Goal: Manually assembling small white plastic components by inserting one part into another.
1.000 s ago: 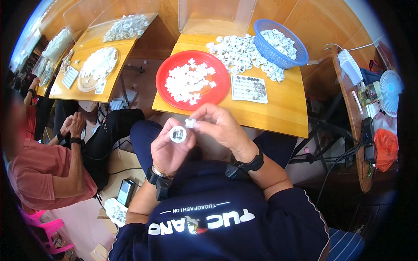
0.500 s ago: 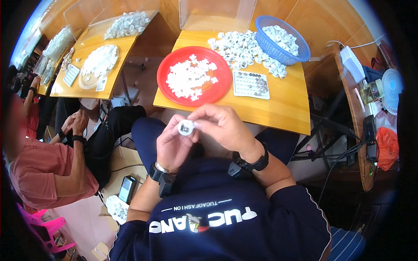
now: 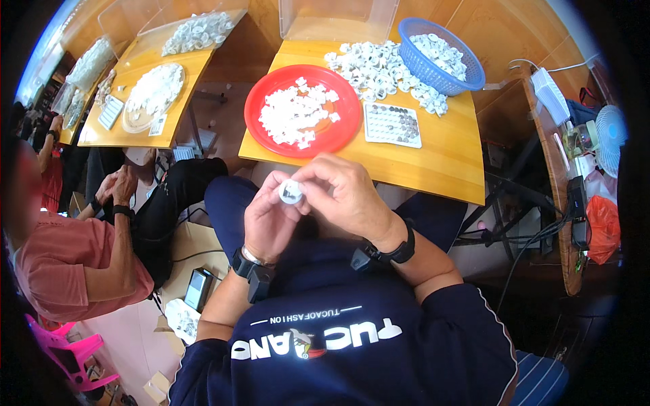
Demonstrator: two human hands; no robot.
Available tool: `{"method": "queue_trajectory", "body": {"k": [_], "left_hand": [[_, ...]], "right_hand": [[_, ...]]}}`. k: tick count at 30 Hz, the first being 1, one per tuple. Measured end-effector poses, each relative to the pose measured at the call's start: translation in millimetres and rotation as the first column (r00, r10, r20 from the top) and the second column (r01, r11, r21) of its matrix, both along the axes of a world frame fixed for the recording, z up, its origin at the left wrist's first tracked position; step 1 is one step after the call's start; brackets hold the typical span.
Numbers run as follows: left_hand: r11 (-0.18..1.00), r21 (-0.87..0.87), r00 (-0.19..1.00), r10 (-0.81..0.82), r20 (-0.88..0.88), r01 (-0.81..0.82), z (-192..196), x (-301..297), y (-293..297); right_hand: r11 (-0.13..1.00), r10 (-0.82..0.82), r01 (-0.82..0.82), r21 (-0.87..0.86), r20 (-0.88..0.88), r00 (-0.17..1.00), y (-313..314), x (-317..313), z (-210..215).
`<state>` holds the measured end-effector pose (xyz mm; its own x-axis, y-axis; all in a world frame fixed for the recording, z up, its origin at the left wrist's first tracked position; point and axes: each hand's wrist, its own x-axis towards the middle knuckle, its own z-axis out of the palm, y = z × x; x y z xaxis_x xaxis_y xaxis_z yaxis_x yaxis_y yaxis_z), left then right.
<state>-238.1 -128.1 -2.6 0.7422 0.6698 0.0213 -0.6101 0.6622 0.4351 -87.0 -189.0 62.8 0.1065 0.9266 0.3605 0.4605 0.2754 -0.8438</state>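
- The wooden table [image 3: 433, 159] is sitting in front of the person, just beyond the two raised hands, and is bearing everything listed below except the ring.
- The red round plate [image 3: 256, 108] is lying on the table's left part, carrying a heap of small white pieces.
- The blue plastic basket [image 3: 467, 71] is resting at the table's far right corner, holding more white rings, with a loose pile of white rings [image 3: 369, 64] spilling just beside it.
- The small white tray [image 3: 393, 125] with rows of dark dots is lying just right of the plate.
- The right hand [image 3: 352, 196] is curling over from the right, its thumb and forefinger pinching the ring's edge.
- The left hand [image 3: 267, 220] is cupping from below, its fingertips closing on the same ring.
- The small white ring [image 3: 291, 192] with a dark centre is being held between both hands, above the lap and near the table's front edge.
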Motion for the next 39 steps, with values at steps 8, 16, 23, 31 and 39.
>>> {"method": "queue_trajectory", "body": {"k": [8,16,23,31,39], "left_hand": [[1.0,-0.012,0.999,-0.019,0.029,0.02,-4.3,1.4,1.1],[0.999,-0.017,0.999,-0.034,-0.032,0.034,-3.2,0.3,-0.6],[0.999,0.017,0.998,-0.035,-0.053,0.035,-2.5,2.0,0.9],[1.0,0.019,0.997,-0.018,-0.07,0.02,-0.8,3.8,-1.9],[1.0,0.015,0.995,-0.015,-0.1,0.016,1.8,5.3,-5.6]], "right_hand": [[0.988,0.027,-0.061,-0.144,-0.229,0.973,-2.1,1.3,5.9],[0.999,0.036,-0.034,-0.031,0.043,0.998,-2.4,2.4,2.3],[0.997,0.013,-0.018,-0.075,-0.061,0.998,-2.5,3.9,4.5],[1.0,-0.007,0.007,-0.002,0.042,0.999,-2.2,4.5,1.8],[0.999,-0.017,0.01,0.048,0.134,0.991,-3.4,5.1,2.0]]}}
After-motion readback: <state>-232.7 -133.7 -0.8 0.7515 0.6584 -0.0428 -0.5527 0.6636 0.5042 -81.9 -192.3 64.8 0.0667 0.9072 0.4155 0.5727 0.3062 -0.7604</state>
